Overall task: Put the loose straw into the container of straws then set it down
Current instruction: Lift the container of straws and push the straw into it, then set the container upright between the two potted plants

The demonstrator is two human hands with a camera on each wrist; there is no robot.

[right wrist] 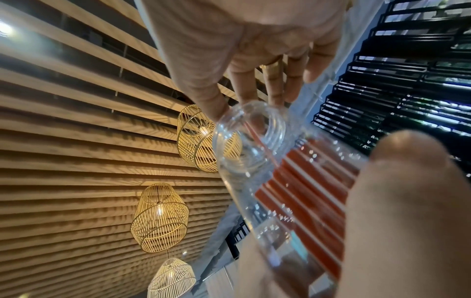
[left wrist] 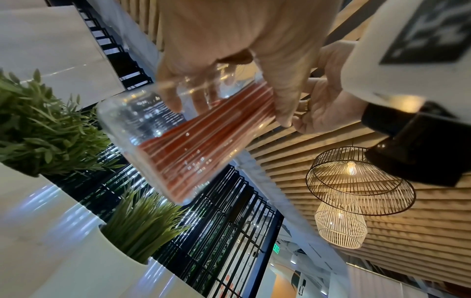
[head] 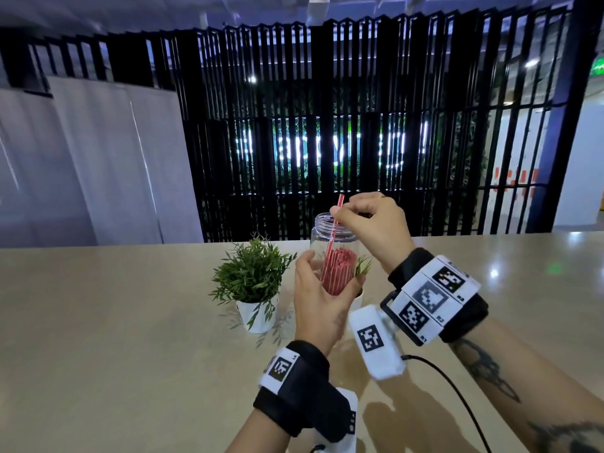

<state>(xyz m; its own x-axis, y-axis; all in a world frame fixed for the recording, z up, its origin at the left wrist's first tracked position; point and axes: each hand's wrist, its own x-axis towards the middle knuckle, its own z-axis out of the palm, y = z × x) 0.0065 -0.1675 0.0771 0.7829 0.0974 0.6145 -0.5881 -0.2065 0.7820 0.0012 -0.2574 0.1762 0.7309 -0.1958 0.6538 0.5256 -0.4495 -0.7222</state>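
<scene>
A clear plastic jar (head: 327, 237) holding several red-and-white straws (head: 336, 269) is lifted above the table, gripped round its lower body by my left hand (head: 318, 295). My right hand (head: 366, 220) hovers over the jar's open mouth and pinches a loose red straw (head: 334, 227) between thumb and forefinger. The straw slants down through the mouth, its lower end among the others, its top sticking above my fingers. The left wrist view shows the jar (left wrist: 163, 131) and straws (left wrist: 203, 145) from below. In the right wrist view the straw (right wrist: 260, 141) passes through the jar's neck (right wrist: 252, 131).
A small potted green plant (head: 253, 282) in a white pot stands on the beige table (head: 130, 338) just left of the jar. A second plant (head: 362, 268) sits behind the jar. A black cable (head: 457, 393) runs from my right wrist. Black slatted screens stand beyond the table's far edge.
</scene>
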